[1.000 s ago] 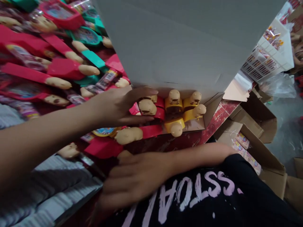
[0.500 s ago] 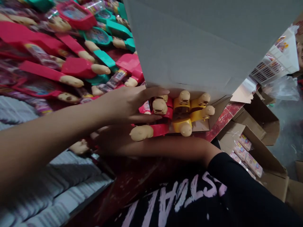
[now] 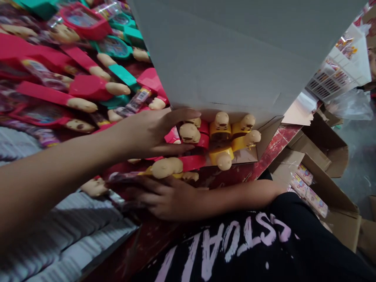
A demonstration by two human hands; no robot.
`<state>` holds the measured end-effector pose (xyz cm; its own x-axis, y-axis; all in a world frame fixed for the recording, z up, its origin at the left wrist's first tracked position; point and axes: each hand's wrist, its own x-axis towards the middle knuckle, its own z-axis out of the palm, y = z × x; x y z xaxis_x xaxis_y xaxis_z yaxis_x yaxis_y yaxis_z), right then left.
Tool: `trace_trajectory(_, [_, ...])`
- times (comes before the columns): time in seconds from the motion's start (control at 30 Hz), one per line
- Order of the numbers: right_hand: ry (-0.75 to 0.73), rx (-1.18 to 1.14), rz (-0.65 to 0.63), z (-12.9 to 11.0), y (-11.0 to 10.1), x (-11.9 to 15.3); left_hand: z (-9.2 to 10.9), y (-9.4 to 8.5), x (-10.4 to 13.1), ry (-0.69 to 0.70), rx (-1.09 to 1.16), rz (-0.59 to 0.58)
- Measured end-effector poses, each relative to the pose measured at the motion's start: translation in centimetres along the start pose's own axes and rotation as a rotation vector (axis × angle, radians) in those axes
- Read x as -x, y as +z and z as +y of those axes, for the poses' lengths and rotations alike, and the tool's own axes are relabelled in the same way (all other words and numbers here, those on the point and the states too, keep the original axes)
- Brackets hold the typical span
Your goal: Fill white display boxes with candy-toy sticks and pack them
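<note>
Reaching in from the left, my left hand (image 3: 152, 131) has its fingers spread on both sides of a bear-headed pink toy (image 3: 202, 140) at the left end of a cardboard box (image 3: 246, 156). Several yellow bear-headed toys (image 3: 221, 156) stand beside it in the box. Another pink toy (image 3: 192, 162) lies tilted across the box's near edge. Lower down, my right hand (image 3: 167, 196) is curled, partly blurred, against a yellow toy with a bear head (image 3: 190, 177) and a clear wrapped tube (image 3: 125, 177). Its grip is partly hidden.
A large grey-white box flap (image 3: 235, 55) rises behind the toys. Pink and green toys (image 3: 91, 87) are piled at left, above rows of stacked white cards (image 3: 73, 223). At right are a white basket (image 3: 329, 80) and open cartons (image 3: 337, 227) holding packets.
My right hand has come out from beneath my left forearm, moving right and nearer my body, with the yellow toy now visible. My left hand keeps its spread pose; the view shifted slightly.
</note>
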<state>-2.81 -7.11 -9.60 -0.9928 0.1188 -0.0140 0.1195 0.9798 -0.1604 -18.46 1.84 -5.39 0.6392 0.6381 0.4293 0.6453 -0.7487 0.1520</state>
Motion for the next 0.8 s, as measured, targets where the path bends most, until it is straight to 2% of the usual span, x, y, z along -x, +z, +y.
trace_trajectory(0.1, [-0.003, 0.155, 0.118, 0.2, 0.8, 2.5, 0.1, 0.0, -0.2, 0.034, 0.007, 0.051])
trace_trajectory(0.2, [0.005, 0.178, 0.117, 0.9, 1.6, 4.6, 0.0, 0.1, -0.1, 0.047, 0.025, 0.066])
trace_trajectory(0.5, [0.053, 0.043, 0.108, 3.1, 1.9, 9.0, -0.6, 0.8, 0.9, -0.022, 0.037, 0.06])
trace_trajectory(0.7, [0.142, -0.097, -0.035, 4.0, 1.3, 11.2, -0.5, 0.9, 0.8, -0.048, 0.045, 0.032])
trace_trajectory(0.8, [0.196, -0.184, 0.059, 4.5, 1.1, 11.6, -0.7, 0.9, 0.9, -0.037, 0.051, 0.052])
